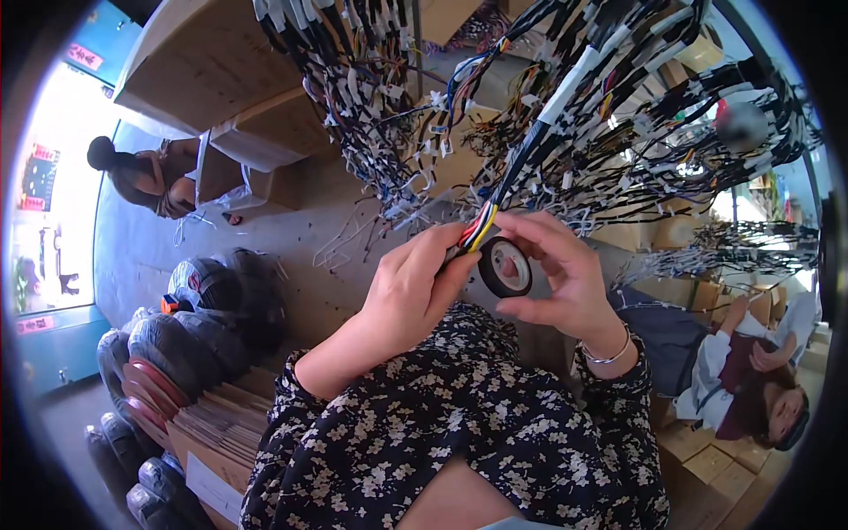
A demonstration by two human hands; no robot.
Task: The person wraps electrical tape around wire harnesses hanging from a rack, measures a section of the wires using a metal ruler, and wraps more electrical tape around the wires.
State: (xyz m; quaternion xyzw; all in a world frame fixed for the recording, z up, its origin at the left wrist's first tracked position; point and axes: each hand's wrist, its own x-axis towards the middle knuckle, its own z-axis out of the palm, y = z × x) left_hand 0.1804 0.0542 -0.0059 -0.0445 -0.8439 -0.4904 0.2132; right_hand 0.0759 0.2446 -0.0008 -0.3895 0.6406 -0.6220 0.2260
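Note:
A bundle of red, white, yellow and black wires (482, 226) runs down from the hanging harnesses into my left hand (411, 278). That hand is closed round the lower end, thumb and fingers pinching it. Beside the wires, a roll of black tape (506, 267) with a pale core stands on edge within the curled fingers of my right hand (561, 274). The right index fingertip reaches the wires just above the roll, while the thumb lies below it. Whether a strip of tape joins roll and wires cannot be made out. Higher up, a white sleeve (570, 84) covers part of the harness.
Dense wire harnesses (371, 115) with white connectors hang ahead and right. Cardboard boxes (208, 66) are stacked far left; wrapped dark coils (208, 300) and flat cardboard (225, 424) lie at left. One person (155, 177) sits far left, another (742, 371) at right.

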